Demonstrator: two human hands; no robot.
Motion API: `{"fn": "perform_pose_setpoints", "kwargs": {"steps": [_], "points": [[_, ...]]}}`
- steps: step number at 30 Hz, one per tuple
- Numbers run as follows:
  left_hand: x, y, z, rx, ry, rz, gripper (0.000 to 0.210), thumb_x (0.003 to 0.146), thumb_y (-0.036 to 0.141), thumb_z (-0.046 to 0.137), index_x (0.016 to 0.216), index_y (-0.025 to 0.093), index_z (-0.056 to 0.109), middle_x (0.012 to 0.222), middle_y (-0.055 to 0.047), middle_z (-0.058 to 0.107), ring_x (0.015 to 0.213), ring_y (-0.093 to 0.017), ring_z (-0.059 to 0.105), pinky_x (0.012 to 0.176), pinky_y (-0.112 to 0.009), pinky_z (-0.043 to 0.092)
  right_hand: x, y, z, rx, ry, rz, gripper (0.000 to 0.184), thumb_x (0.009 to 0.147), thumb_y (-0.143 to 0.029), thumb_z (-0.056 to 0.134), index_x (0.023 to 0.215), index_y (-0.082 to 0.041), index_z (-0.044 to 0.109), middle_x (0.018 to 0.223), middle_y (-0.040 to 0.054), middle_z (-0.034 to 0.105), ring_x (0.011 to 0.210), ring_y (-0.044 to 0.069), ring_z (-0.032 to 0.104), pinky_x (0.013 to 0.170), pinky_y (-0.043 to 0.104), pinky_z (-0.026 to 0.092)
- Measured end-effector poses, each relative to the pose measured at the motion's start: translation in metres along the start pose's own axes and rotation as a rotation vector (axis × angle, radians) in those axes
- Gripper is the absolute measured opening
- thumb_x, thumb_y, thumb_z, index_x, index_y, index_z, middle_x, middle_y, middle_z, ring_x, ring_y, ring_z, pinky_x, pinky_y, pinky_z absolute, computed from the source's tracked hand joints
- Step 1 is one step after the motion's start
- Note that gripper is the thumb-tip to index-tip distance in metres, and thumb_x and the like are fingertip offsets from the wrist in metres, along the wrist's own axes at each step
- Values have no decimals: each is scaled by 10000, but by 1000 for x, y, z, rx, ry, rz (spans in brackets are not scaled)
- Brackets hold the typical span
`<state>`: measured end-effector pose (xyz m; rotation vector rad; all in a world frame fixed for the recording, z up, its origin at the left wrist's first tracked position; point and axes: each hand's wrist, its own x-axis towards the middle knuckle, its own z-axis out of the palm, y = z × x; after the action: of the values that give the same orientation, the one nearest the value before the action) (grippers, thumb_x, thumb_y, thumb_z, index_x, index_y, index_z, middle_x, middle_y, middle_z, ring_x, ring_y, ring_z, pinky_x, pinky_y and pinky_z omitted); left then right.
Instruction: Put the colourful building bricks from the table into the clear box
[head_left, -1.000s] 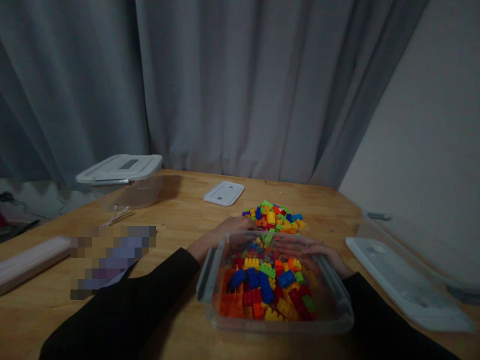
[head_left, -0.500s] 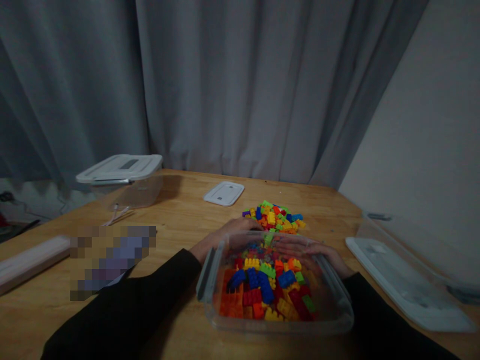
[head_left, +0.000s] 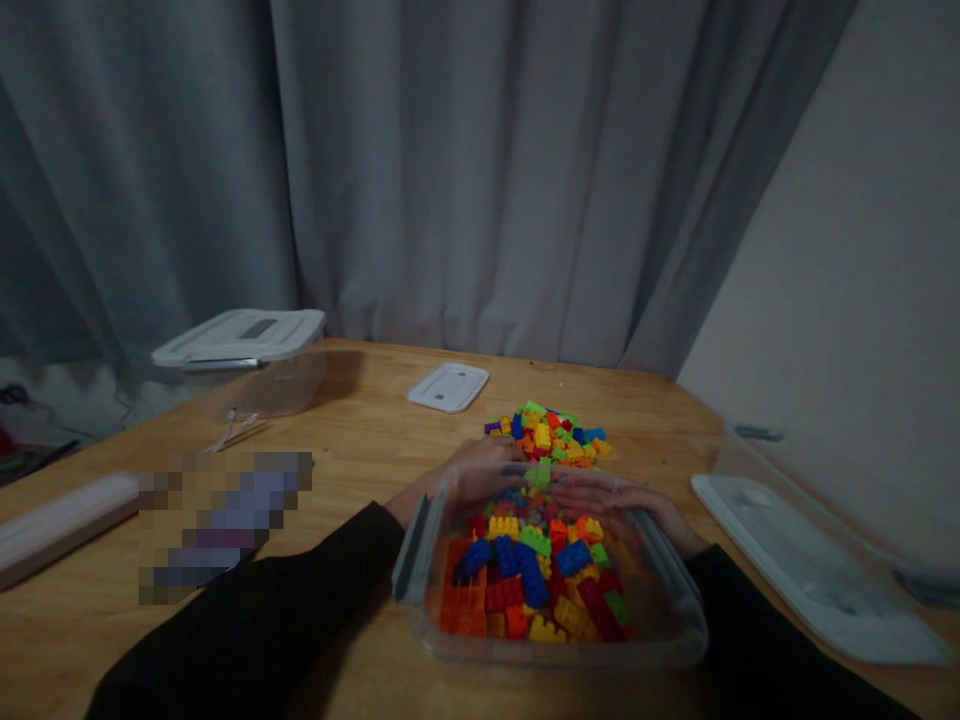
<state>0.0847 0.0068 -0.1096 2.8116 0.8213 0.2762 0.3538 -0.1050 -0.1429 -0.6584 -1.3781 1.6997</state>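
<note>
A clear plastic container (head_left: pixel 555 655) stands in front of me with many coloured building bricks (head_left: pixel 532 580) inside. Beyond its far rim, my left hand (head_left: pixel 484 467) is closed, its fingertips at a green building brick (head_left: pixel 538 473). My right hand (head_left: pixel 619 498) reaches in from the other side, and its fingers meet the same brick. The container's far wall blurs the lower part of both hands. Just past them lies a loose pile of small coloured bricks (head_left: pixel 551 435) on the table.
A lidded clear box (head_left: pixel 240 340) stands at the back left. A white lid (head_left: pixel 450 387) lies flat behind the pile. On the right are another clear container (head_left: pixel 817 500) and a pale lid (head_left: pixel 810 590). A long white object (head_left: pixel 67 520) and a blurred-out item (head_left: pixel 232 530) lie left.
My left hand and the green brick have shifted very slightly between the two frames. The container, the pile and the other things stay where they were.
</note>
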Motion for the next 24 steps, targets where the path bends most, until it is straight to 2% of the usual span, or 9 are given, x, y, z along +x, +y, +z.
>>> {"fn": "perform_pose_setpoints", "kwargs": {"steps": [4,9,15,19,24], "points": [[0,2,0,24,9,9,335,980,487,550,1095,234,736,1179,-92,734,1128,-264,679,922,-347,537,0,-1,1,11,1,6,603,765,-257,579,1354,-180,686,1439,119,658,1418,315,532,1249,519,304],[-2,1,-2,15,22,5,351,976,499,561,1133,235,732,1218,-93,731,1162,-272,672,914,-355,539,-1,-4,4,29,-45,-22,614,798,-250,544,1395,-162,656,1472,127,630,1438,318,506,1255,524,280],[-1,-6,-5,-40,37,21,368,976,522,565,1155,251,738,1271,-89,725,1177,-258,661,921,-353,531,0,1,1,38,-17,-18,600,787,-246,553,1370,-153,660,1450,140,647,1423,326,524,1250,541,280],[-1,-11,-9,-74,67,20,348,972,519,580,1105,246,749,1215,-102,735,1115,-251,674,905,-355,522,-1,-3,5,9,-7,-10,618,796,-265,560,1400,-152,631,1470,141,630,1439,323,504,1249,536,284],[-2,-18,-20,-99,143,30,256,966,423,617,1059,229,757,1135,-109,747,1061,-252,673,913,-367,502,-1,-8,8,2,-25,-5,605,802,-268,558,1388,-148,648,1479,140,622,1449,319,492,1257,521,268]]}}
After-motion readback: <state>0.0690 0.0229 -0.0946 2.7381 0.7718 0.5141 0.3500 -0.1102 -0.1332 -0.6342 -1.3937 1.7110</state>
